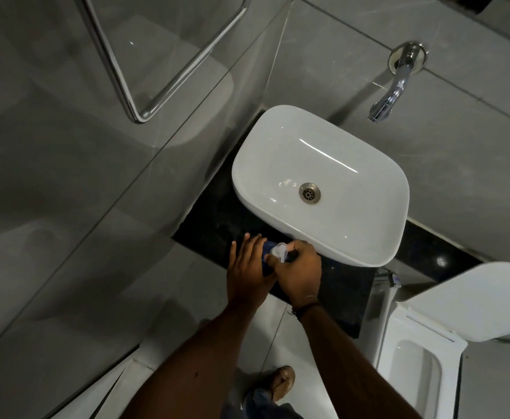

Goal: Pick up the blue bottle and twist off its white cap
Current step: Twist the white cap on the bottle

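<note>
Blue bottle point(266, 257) held over the near edge of a black worktop point(338, 291): the left hand point(247, 267) wraps its body, while right hand point(300, 275) fingers pinch the white cap point(279, 251). Just beyond sits a white basin point(365, 237), with a chrome tap point(394, 83) farther off.
</note>
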### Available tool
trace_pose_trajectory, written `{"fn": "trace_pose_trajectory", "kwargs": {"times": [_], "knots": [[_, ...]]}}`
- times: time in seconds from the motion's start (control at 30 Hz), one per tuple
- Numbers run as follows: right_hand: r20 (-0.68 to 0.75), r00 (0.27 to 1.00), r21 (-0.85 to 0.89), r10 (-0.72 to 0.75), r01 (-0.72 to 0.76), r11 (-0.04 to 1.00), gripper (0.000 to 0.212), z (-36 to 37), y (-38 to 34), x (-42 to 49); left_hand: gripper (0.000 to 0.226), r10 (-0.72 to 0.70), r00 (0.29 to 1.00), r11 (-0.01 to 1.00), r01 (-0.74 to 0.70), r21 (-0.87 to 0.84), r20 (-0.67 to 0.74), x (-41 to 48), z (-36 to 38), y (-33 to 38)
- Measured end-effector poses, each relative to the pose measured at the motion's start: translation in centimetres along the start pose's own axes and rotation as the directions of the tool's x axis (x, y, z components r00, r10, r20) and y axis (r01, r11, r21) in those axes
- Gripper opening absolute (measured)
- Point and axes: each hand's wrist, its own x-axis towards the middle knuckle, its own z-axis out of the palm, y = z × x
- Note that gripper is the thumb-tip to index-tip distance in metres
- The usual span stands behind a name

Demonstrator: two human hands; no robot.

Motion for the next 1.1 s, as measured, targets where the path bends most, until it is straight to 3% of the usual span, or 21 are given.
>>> {"fn": "trace_pose_trajectory", "kwargs": {"times": [0.37, 0.47, 0.6, 0.73, 1.1], "knots": [[-0.067, 0.994, 0.075, 0.086, -0.08, 0.994, 0.035, 0.8, -0.2, -0.6, 0.048, 0.035, 0.999, 0.996, -0.034, 0.077, -0.008, -0.3, 0.4, -0.1], [0.02, 0.999, 0.095, 0.04, -0.041, 0.995, 0.041, 0.1, 0.3, -0.3, 0.071, 0.004, 1.0, 1.0, -0.005, 0.028, 0.01, -0.2, 0.2, -0.3], [0.213, 0.965, 0.15, -0.155, 0.124, 0.981, 0.08, -2.6, 0.7, -0.1, 0.06, 0.031, 0.999, 0.999, -0.031, 0.006, -0.04, -0.2, 0.4, -0.4], [0.288, 0.92, 0.058, -0.265, 0.26, 0.964, 0.063, -4.8, 0.5, 0.3, 0.068, 0.012, 0.999, 1.0, -0.012, -0.014, -0.03, -0.2, 0.5, -0.4], [0.254, 0.94, -0.001, -0.229, 0.237, 0.972, 0.051, -4.8, -0.6, -0.1, 0.07, -0.001, 0.999, 0.999, -0.001, -0.041, -0.038, -0.2, 0.4, -0.1]]}}
